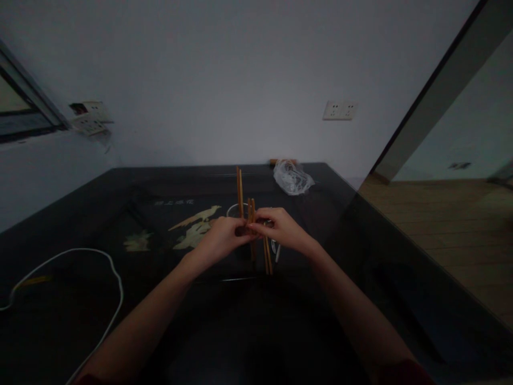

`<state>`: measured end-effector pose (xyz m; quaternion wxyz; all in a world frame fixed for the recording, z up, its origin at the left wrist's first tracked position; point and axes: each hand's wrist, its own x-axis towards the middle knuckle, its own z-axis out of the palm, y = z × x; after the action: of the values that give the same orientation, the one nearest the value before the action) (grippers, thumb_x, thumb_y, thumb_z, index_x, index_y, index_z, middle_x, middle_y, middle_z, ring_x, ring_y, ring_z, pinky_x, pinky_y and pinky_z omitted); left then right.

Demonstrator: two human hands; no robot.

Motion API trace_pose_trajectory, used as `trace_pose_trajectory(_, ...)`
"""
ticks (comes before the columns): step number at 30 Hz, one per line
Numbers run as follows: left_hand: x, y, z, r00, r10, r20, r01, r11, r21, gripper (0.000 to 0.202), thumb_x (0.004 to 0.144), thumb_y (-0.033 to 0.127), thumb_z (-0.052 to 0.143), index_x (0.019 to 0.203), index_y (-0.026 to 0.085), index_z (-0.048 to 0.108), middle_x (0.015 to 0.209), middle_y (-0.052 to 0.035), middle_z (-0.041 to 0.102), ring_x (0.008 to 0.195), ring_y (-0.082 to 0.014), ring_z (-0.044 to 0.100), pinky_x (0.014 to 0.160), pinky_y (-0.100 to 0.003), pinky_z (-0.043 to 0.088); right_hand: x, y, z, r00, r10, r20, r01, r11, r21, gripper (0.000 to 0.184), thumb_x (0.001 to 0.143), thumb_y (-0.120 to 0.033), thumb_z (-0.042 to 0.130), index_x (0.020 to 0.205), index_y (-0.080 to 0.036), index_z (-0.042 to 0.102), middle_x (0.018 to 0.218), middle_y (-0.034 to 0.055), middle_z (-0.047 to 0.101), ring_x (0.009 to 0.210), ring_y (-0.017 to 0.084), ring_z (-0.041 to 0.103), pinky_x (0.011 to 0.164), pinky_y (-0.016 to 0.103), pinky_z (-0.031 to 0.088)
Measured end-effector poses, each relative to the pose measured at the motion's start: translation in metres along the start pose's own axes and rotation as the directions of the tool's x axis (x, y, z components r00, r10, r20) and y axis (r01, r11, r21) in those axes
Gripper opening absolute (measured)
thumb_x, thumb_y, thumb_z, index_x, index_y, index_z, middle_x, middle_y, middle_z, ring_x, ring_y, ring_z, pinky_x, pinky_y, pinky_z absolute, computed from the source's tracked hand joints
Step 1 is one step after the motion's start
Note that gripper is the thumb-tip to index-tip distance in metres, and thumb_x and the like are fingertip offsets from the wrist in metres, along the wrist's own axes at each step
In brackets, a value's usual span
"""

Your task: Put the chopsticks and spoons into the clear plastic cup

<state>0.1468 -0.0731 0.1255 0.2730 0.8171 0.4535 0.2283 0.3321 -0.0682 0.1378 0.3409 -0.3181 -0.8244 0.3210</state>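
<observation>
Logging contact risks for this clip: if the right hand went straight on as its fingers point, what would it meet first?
The right hand would probably meet the brown sticks, perhaps already touching them, then the left hand; depth is unclear.

Thin brown chopsticks (240, 192), some upright, 2 slanting lower down

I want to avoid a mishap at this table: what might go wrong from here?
1. The thin wooden sticks stand close together where the left hand and right hand meet, so one could slip loose and drop onto the dark table.
2. The white cable curves close to the left forearm; a careless arm movement might snag it.
</observation>
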Motion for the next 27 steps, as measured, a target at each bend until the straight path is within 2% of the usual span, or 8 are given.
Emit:
trace_pose_trajectory(7, 0.004, -0.008, 0.005, 1.0, 0.019, 0.002, -0.019, 0.991, -0.134, 0.026, 0.077, 0.039, 0.063, 0.087, 0.017, 0.071, 0.085, -0.0051, 0.073, 0.076, -0.0175, 0.065, 0.07, -0.027, 0.049, 0.0, 0.006, 0.0, 0.999, 0.045, -0.008, -0.043, 0.991, 0.13, 0.019, 0.084, -0.032, 0.058, 0.078, -0.015, 0.063, 0.075, 0.0004, 0.061, 0.067, 0.011, 0.059, 0.061, 0.024, 0.048)
trace_pose_trajectory(11, 0.004, -0.009, 0.005, 0.998, 0.048, -0.033, -0.054, 0.98, -0.189, 0.024, 0.079, 0.037, 0.062, 0.09, 0.019, 0.072, 0.087, -0.0047, 0.073, 0.079, -0.0172, 0.066, 0.072, -0.028, 0.05, 0.0, 0.005, -0.001, 0.997, 0.064, -0.048, -0.054, 0.98, 0.191, 0.019, 0.084, -0.033, 0.058, 0.079, -0.015, 0.062, 0.075, 0.0002, 0.06, 0.063, 0.01, 0.06, 0.06, 0.024, 0.05)
trace_pose_trajectory(15, 0.002, -0.001, -0.001, 0.996, 0.067, -0.066, -0.078, 0.982, -0.17, 0.022, 0.08, 0.036, 0.061, 0.089, 0.019, 0.073, 0.083, -0.0041, 0.073, 0.076, -0.0165, 0.065, 0.07, -0.027, 0.05, 0.0, 0.003, 0.0, 0.991, 0.085, -0.099, -0.059, 0.969, 0.241, 0.02, 0.084, -0.034, 0.057, 0.083, -0.016, 0.063, 0.076, 0.0007, 0.061, 0.063, 0.011, 0.061, 0.06, 0.025, 0.051)
trace_pose_trajectory(19, 0.0, 0.013, -0.007, 0.993, 0.074, -0.089, -0.088, 0.983, -0.162, 0.02, 0.08, 0.032, 0.061, 0.087, 0.018, 0.073, 0.082, -0.0039, 0.073, 0.075, -0.016, 0.065, 0.071, -0.026, 0.05, -0.001, -0.002, 0.003, 0.981, 0.102, -0.167, -0.057, 0.965, 0.255, 0.022, 0.083, -0.037, 0.059, 0.08, -0.016, 0.063, 0.073, 0.0005, 0.061, 0.062, 0.012, 0.061, 0.059, 0.025, 0.05)
trace_pose_trajectory(21, -0.002, 0.019, -0.012, 0.993, 0.07, -0.095, -0.082, 0.987, -0.135, 0.018, 0.079, 0.03, 0.061, 0.084, 0.018, 0.073, 0.079, -0.0031, 0.072, 0.073, -0.0157, 0.064, 0.069, -0.025, 0.049, 0.0, -0.005, 0.004, 0.978, 0.094, -0.188, -0.034, 0.953, 0.3, 0.022, 0.081, -0.038, 0.06, 0.08, -0.016, 0.062, 0.072, 0.0005, 0.061, 0.062, 0.012, 0.06, 0.059, 0.025, 0.05)
trace_pose_trajectory(24, -0.006, 0.023, -0.027, 0.988, 0.065, -0.138, -0.081, 0.99, -0.113, 0.017, 0.077, 0.031, 0.062, 0.079, 0.017, 0.071, 0.075, -0.0019, 0.071, 0.07, -0.0153, 0.064, 0.066, -0.025, 0.05, 0.003, -0.004, 0.004, 0.964, 0.094, -0.249, 0.006, 0.928, 0.373, 0.024, 0.082, -0.038, 0.058, 0.091, -0.016, 0.062, 0.074, 0.0006, 0.062, 0.062, 0.011, 0.06, 0.06, 0.025, 0.05)
trace_pose_trajectory(26, -0.009, 0.021, -0.043, 0.969, 0.042, -0.242, -0.077, 0.988, -0.137, 0.019, 0.075, 0.035, 0.065, 0.077, 0.017, 0.07, 0.074, -0.0022, 0.071, 0.069, -0.0157, 0.064, 0.065, -0.026, 0.051, 0.005, 0.004, 0.003, 0.942, 0.144, -0.303, -0.014, 0.92, 0.391, 0.028, 0.085, -0.04, 0.053, 0.098, -0.016, 0.06, 0.074, 0.0009, 0.061, 0.062, 0.012, 0.06, 0.061, 0.026, 0.05)
trace_pose_trajectory(27, -0.011, 0.019, -0.052, 0.947, 0.016, -0.322, -0.071, 0.984, -0.16, 0.021, 0.074, 0.037, 0.066, 0.075, 0.016, 0.07, 0.074, -0.0026, 0.071, 0.069, -0.016, 0.064, 0.064, -0.026, 0.052, 0.006, 0.011, 0.003, 0.929, 0.181, -0.323, -0.043, 0.919, 0.392, 0.029, 0.086, -0.039, 0.051, 0.099, -0.016, 0.06, 0.073, 0.001, 0.06, 0.063, 0.012, 0.06, 0.062, 0.027, 0.05)
